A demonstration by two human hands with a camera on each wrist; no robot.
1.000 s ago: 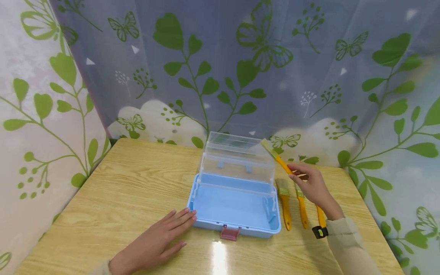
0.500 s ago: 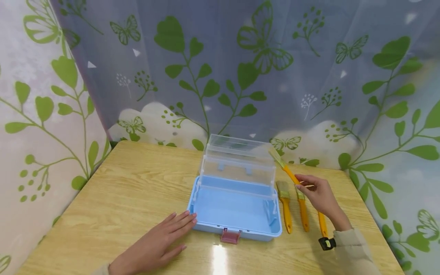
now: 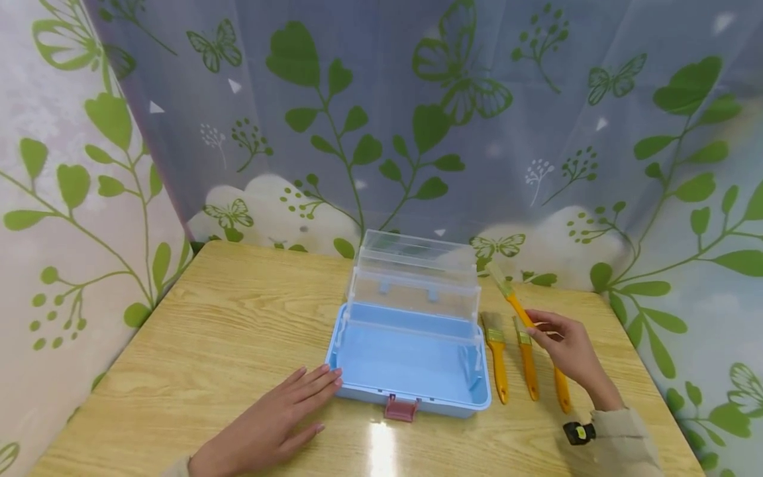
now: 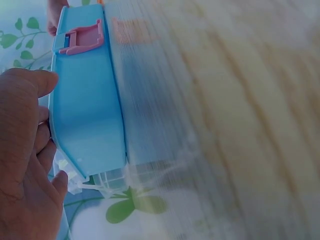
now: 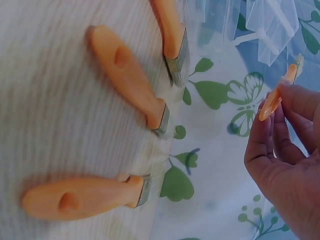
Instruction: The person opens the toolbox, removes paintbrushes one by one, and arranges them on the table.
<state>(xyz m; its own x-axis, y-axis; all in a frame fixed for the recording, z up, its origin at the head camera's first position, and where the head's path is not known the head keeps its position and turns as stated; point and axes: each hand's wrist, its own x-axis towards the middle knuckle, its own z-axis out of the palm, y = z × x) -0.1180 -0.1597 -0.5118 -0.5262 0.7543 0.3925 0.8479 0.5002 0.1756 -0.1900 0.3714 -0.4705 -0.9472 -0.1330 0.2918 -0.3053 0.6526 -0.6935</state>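
A blue toolbox (image 3: 405, 363) stands on the table with its clear lid (image 3: 417, 278) raised. My left hand (image 3: 268, 414) rests its extended fingers on the box's front left corner. In the left wrist view the blue front wall (image 4: 87, 105) and a pink latch (image 4: 85, 39) show beside that hand. My right hand (image 3: 566, 344) pinches a paintbrush (image 3: 520, 309) by its orange handle, bristles up and to the left, above the table right of the box. Beneath and beside it lie a wide paintbrush (image 3: 499, 364), a narrower paintbrush (image 3: 527, 364) and another paintbrush (image 3: 561, 389), partly hidden by the right hand.
The wooden table (image 3: 238, 298) reaches back to a patterned curtain (image 3: 381, 119), with more patterned cloth (image 3: 89, 172) at the left. The raised lid stands close to the back curtain. A black wrist strap device (image 3: 578, 433) sits at my right sleeve.
My right hand has moved right and toward me with the paintbrush, away from the lid. More of the rightmost lying paintbrush shows. The left hand has stayed at the box corner.
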